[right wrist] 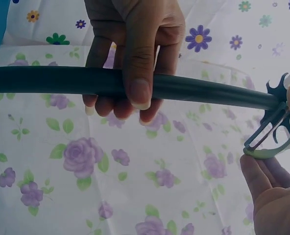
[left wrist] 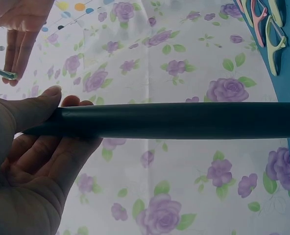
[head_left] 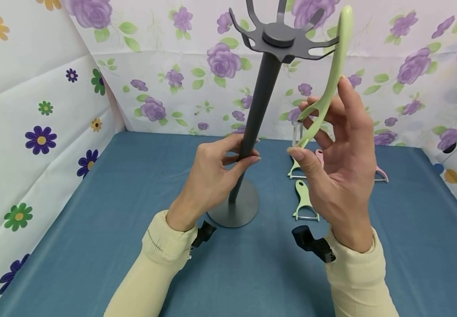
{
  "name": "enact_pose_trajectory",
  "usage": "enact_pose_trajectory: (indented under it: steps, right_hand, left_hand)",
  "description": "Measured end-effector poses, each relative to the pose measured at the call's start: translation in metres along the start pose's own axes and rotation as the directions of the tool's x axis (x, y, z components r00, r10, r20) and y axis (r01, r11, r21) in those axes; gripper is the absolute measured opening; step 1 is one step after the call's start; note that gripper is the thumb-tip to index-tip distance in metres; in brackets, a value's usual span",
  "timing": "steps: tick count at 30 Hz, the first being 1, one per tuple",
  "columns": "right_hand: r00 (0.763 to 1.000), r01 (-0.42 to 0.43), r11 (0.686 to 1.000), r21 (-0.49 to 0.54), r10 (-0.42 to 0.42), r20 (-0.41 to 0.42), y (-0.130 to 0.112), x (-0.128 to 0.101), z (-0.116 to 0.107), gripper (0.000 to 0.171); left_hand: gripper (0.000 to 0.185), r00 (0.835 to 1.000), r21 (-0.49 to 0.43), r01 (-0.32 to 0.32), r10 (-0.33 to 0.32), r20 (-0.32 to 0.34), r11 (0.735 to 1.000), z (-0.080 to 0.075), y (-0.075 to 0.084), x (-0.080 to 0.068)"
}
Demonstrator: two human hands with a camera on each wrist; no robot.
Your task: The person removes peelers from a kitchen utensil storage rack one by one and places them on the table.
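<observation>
A dark grey utensil stand with hooked arms at its top leans to the right in the head view. My left hand grips its pole between thumb and fingers, below the middle. With thumb and fingers, my right hand pinches a light green peeler near its blade end, handle pointing up. The handle meets the tip of one right-hand hook; whether the hook passes through a hole in it I cannot tell. In the right wrist view, the peeler's blade shows beside the right fingers.
Another green peeler lies on the blue tablecloth, right of the stand's round base. Behind it are more green and pink peelers, partly hidden by my right hand. A flowered cloth hangs behind the table.
</observation>
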State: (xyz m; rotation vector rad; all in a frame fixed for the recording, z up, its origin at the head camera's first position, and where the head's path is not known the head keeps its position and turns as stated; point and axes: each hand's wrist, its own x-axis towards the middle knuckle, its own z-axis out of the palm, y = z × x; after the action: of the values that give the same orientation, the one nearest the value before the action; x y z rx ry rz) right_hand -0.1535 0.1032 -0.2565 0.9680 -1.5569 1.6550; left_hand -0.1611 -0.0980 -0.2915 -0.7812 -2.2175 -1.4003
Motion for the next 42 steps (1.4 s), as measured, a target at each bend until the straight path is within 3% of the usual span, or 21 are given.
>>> enact_pose_trajectory:
  steps: [14, 26, 32, 36, 42]
  right_hand:
    - [0.999, -0.009, 1.0, 0.007, 0.01, -0.047, -0.001, 0.0, -0.006, 0.088]
    - [0.999, -0.042, 0.997, -0.059, 0.042, -0.011, -0.006, -0.003, -0.012, 0.084]
    - [0.993, -0.092, 0.985, -0.143, 0.101, 0.055, -0.012, -0.007, -0.024, 0.085]
    - [0.977, -0.11, 0.948, -0.3, 0.159, 0.145, -0.019, -0.008, -0.035, 0.091]
    - [0.958, -0.073, 0.837, -0.542, 0.211, 0.196, -0.025, -0.005, -0.044, 0.099]
  left_hand:
    - [0.023, 1.0, 0.0, 0.024, -0.024, -0.001, 1.0, 0.001, -0.002, -0.001]
    - [0.024, 1.0, -0.004, 0.031, -0.031, 0.004, 1.0, 0.002, -0.001, 0.0]
    - [0.024, 1.0, -0.002, 0.027, -0.027, -0.005, 1.0, 0.002, -0.002, 0.0]
    - [0.025, 1.0, 0.002, 0.024, -0.024, -0.011, 1.0, 0.0, -0.002, 0.001]
    - [0.026, 1.0, 0.0, 0.02, -0.02, -0.02, 1.0, -0.001, -0.002, 0.001]
